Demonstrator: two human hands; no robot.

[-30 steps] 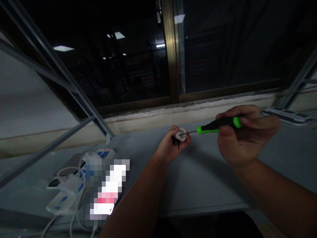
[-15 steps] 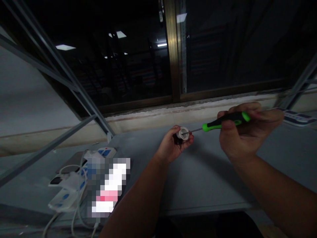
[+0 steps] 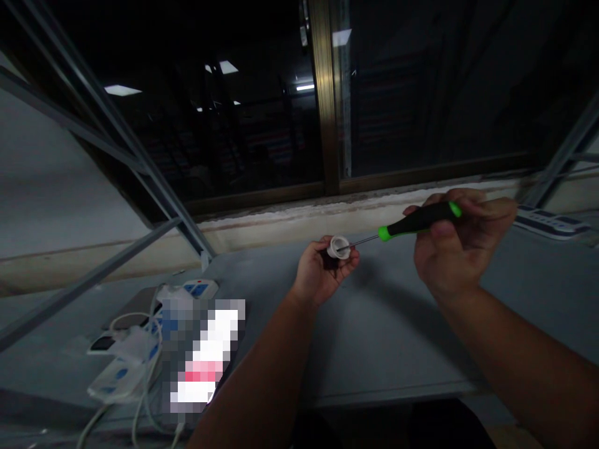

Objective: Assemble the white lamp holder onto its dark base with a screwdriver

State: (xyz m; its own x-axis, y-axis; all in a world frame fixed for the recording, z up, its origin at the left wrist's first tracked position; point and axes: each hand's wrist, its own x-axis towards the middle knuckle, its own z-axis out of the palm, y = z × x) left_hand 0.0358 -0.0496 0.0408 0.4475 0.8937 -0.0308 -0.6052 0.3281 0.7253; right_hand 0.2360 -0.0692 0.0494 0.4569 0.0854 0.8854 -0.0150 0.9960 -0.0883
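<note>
My left hand (image 3: pixel 318 274) is closed round a small white cup-shaped fitting (image 3: pixel 334 251), which looks like a lamp holder. Its open rim faces right, toward the other hand. Something dark shows under it in the palm; I cannot make out what. With my right hand (image 3: pixel 456 249) I grip a screwdriver (image 3: pixel 421 218) by its black and green handle, thumb below and fingers behind. The thin metal shaft slants down to the left, its end inside the fitting's opening. What the tip touches is hidden.
On the left of the grey tabletop (image 3: pixel 388 355) lie a power strip (image 3: pixel 110 380) with plugs and white cables, and a lit, blurred-out phone (image 3: pixel 206 355). Another power strip (image 3: pixel 555 222) lies behind my right hand. Metal frame bars (image 3: pixel 154 181) rise before a dark window.
The screwdriver's handle has turned in my right hand and the fingers have shifted round it. Both hands moved slightly right, then back left. The shaft stays in the fitting.
</note>
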